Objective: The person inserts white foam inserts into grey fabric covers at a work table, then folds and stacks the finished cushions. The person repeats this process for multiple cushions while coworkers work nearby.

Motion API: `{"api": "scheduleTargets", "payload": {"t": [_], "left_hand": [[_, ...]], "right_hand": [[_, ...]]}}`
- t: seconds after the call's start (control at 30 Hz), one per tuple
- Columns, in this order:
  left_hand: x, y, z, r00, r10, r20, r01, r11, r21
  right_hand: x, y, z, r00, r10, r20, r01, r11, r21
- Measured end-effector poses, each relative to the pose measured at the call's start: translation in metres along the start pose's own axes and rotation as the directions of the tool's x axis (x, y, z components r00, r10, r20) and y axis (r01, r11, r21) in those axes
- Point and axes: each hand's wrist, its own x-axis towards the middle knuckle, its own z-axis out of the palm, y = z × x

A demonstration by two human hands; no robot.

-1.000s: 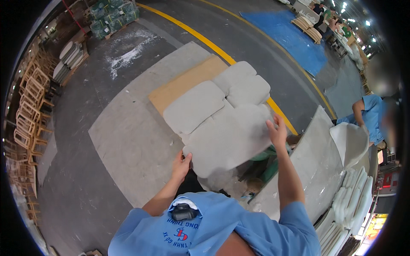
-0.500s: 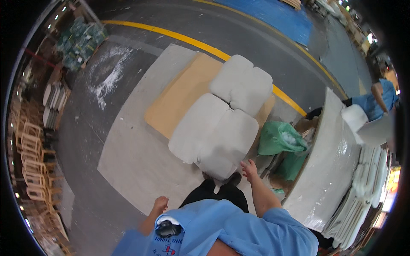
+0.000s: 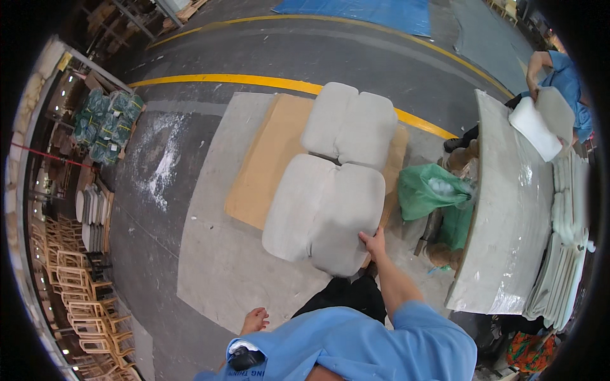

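Observation:
Pale grey cushions lie in two pairs on a sheet of brown cardboard (image 3: 257, 168). Nearest me, on the right of the front pair, is a grey cushion (image 3: 349, 209); my right hand (image 3: 373, 243) touches its right edge, thumb and fingers apart. Beside it on the left sits another cushion (image 3: 295, 206). The back pair, a left cushion (image 3: 327, 120) and a right cushion (image 3: 368, 130), adjoins the front one. Low by my left side, my left hand (image 3: 255, 320) hangs in the air, holding nothing, its fingers loosely bent and apart.
Right of the cushions stands a green plastic bag (image 3: 426, 190) beside a plastic-covered table (image 3: 502, 216). Across that table a co-worker in blue (image 3: 565, 79) handles a pale cushion (image 3: 540, 127). Wooden chair frames (image 3: 89, 305) line the left; green-wrapped bundles (image 3: 108, 124) stand behind them.
My right hand has moved onto the right edge of the near cushion. My left hand has shifted slightly right and down in the picture. The view has turned, and the co-worker has lifted a cushion.

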Motion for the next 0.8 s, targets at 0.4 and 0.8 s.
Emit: {"api": "scheduleTargets", "payload": {"t": [0.4, 0.8], "left_hand": [[0.025, 0.064, 0.052, 0.924, 0.264, 0.276, -0.374, 0.772, 0.514], [0.007, 0.171, 0.255, 0.841, 0.327, 0.431, -0.541, 0.548, 0.639]], "right_hand": [[-0.023, -0.003, -0.038, 0.953, -0.25, -0.169, 0.064, 0.713, -0.698], [-0.248, 0.122, -0.239, 0.945, 0.209, -0.251, -0.315, 0.784, -0.535]]}}
